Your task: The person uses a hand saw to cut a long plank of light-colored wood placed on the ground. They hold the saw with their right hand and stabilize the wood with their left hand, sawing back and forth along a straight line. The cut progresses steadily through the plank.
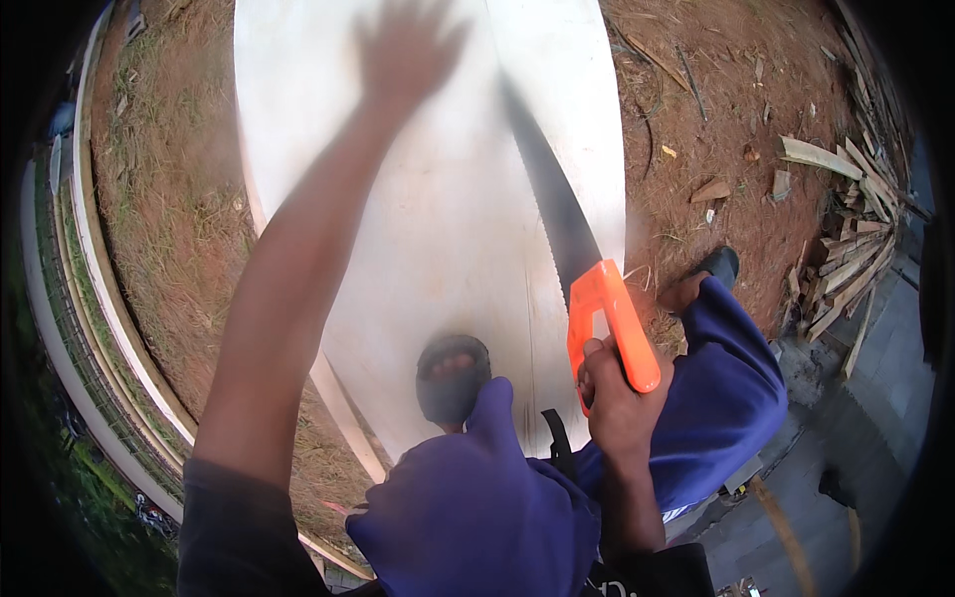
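Note:
A large pale wooden board (428,229) lies in front of me, with a thin dark line running lengthwise near its right side. My left hand (406,55) is spread on or just over the far part of the board, somewhat blurred, holding nothing. My right hand (619,403) is wrapped round the orange handle of a handsaw (562,204). The saw's dark blade points away from me along the line, toothed edge to the left; its tip is blurred, and I cannot tell how deep it sits in the wood. My sandalled foot (453,376) rests on the board's near part.
My other foot (718,267) stands on the brown soil at the right. Beyond it lies a heap of split wood offcuts (856,249), with grey paving (865,438) below. Long pale planks (95,249) run along the left. A narrow timber (343,418) shows beneath the board's left edge.

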{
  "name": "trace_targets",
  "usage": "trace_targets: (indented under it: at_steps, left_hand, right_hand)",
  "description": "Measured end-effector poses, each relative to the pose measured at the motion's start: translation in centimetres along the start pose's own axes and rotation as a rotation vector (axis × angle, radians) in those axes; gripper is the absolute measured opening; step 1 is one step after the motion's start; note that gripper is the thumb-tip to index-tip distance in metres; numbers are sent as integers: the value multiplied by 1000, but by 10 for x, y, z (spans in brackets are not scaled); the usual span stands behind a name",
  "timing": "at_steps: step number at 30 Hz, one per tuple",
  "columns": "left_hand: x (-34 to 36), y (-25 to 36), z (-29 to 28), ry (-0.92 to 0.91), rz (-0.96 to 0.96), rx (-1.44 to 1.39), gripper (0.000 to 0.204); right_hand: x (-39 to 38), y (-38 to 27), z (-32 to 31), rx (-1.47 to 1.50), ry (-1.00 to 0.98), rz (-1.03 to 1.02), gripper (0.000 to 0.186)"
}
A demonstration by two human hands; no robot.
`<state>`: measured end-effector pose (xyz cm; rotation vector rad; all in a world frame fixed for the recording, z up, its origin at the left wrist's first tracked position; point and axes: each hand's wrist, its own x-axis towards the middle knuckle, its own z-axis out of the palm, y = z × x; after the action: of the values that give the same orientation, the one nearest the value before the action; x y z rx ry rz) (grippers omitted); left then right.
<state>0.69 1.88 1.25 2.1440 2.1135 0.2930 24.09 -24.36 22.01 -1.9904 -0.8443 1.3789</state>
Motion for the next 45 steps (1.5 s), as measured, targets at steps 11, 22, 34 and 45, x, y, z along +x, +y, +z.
trace_targets:
  at_steps: [11,22,34,45]
  left_hand:
    - [8,23,-2,24,26,8,63]
    - [2,13,-6,-25,33,-31,63]
    - [9,-2,20,242,79,163,62]
    - [26,15,21,225,98,173,62]
  right_hand:
    - [143,-34,75,-43,6,-110,19]
    - [-65,29,-34,-74,12,3,18]
    - [-7,-1,-2,12,22,-10,10]
    - [153,-32,75,-23,-16,-135,20]
